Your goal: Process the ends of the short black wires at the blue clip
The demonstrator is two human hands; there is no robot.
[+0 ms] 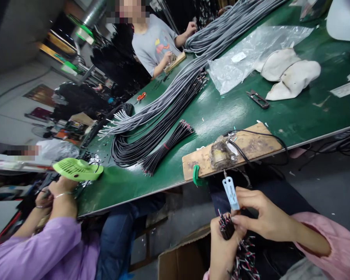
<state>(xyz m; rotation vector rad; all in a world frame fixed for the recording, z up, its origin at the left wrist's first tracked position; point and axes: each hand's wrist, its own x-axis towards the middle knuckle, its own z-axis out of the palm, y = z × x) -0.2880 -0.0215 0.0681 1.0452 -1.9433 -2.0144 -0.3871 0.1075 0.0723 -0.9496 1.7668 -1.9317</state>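
My left hand is closed round a bundle of black cables whose stripped coloured wire ends stick out. My right hand grips a pale blue thread snip, pinched between thumb and fingers, its tip pointing up just above the bundle. Both hands are below the table's front edge, over my lap. A wooden board clamped to the green table lies just beyond them, with a lump of solder-stained material and a black cord on it.
Long grey cables and black cable bundles lie across the table. A person in purple sits left by a green fan; another in grey sits opposite. A plastic bag, white gloves, a cardboard box.
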